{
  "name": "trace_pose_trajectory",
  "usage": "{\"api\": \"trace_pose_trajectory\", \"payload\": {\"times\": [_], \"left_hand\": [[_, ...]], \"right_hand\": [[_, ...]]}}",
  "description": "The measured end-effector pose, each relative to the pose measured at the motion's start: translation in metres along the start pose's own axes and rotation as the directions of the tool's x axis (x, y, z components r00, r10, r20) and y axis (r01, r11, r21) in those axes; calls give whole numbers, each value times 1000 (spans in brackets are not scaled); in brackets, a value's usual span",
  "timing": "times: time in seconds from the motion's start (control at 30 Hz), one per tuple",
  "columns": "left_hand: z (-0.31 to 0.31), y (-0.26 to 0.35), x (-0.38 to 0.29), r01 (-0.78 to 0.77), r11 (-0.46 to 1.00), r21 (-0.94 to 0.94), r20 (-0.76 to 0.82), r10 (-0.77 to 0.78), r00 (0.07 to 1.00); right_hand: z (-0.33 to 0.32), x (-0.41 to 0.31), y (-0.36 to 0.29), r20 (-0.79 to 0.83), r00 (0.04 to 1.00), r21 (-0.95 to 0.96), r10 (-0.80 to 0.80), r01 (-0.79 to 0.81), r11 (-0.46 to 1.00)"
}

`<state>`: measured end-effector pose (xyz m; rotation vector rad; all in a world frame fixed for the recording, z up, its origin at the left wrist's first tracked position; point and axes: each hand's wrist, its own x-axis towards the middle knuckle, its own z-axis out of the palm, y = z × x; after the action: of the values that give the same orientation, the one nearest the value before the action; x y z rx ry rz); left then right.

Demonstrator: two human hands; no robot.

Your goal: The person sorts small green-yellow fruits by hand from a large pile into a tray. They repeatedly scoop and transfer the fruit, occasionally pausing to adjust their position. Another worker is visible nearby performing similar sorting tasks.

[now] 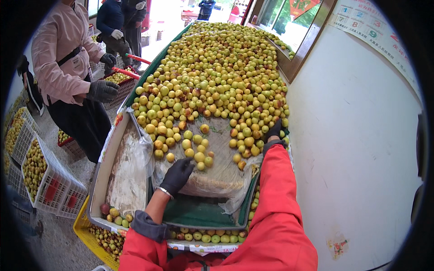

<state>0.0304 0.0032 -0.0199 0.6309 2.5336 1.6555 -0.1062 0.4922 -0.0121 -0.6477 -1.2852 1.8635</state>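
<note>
A large heap of green-yellow jujubes, some with brown-red patches, covers the long table before me. My left hand, in a dark glove, hovers palm down over the plastic-covered board, beside a small loose cluster of jujubes. Its fingers are partly bent, and whether they touch fruit is unclear. Reaching further forward, my right hand, also dark-gloved, is against the right edge of the heap near the wall; its fingers are partly hidden, so a hold cannot be told. Below the board lies a green-lined tray.
Jujubes line a lower trough along the near edge. White plastic crates and a yellow crate with fruit stand at left. A person in a pink jacket stands beside the table. A white wall bounds the right.
</note>
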Motion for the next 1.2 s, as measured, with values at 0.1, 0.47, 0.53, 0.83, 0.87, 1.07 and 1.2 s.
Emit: {"api": "trace_pose_trajectory", "payload": {"times": [0.1, 0.47, 0.53, 0.83, 0.87, 1.07, 1.2], "left_hand": [[21, 16, 7, -26, 1000, 6, 55, 25, 998], [22, 25, 5, -86, 989, 123, 32, 82, 996], [20, 25, 5, -56, 990, 132, 19, 54, 998], [56, 38, 26, -93, 995, 29, 129, 89, 988], [14, 14, 0, -13, 995, 99, 9, 12, 1000], [26, 16, 10, -78, 989, 124, 70, 70, 995], [13, 5, 8, -49, 997, 62, -13, 50, 999]], "right_hand": [[-36, 34, -25, 120, 992, 175, 32, -53, 983], [17, 38, -15, 231, 971, 26, -56, 51, 998], [30, 36, -9, 332, 939, -57, -96, 122, 991], [26, 68, 11, 675, 738, -221, -8, 212, 952], [120, -40, 34, 657, 744, -265, 126, 71, 962], [125, -81, 0, 834, 551, -306, 19, 435, 847], [128, -127, -14, 914, 330, -394, 235, 594, 702]]}}
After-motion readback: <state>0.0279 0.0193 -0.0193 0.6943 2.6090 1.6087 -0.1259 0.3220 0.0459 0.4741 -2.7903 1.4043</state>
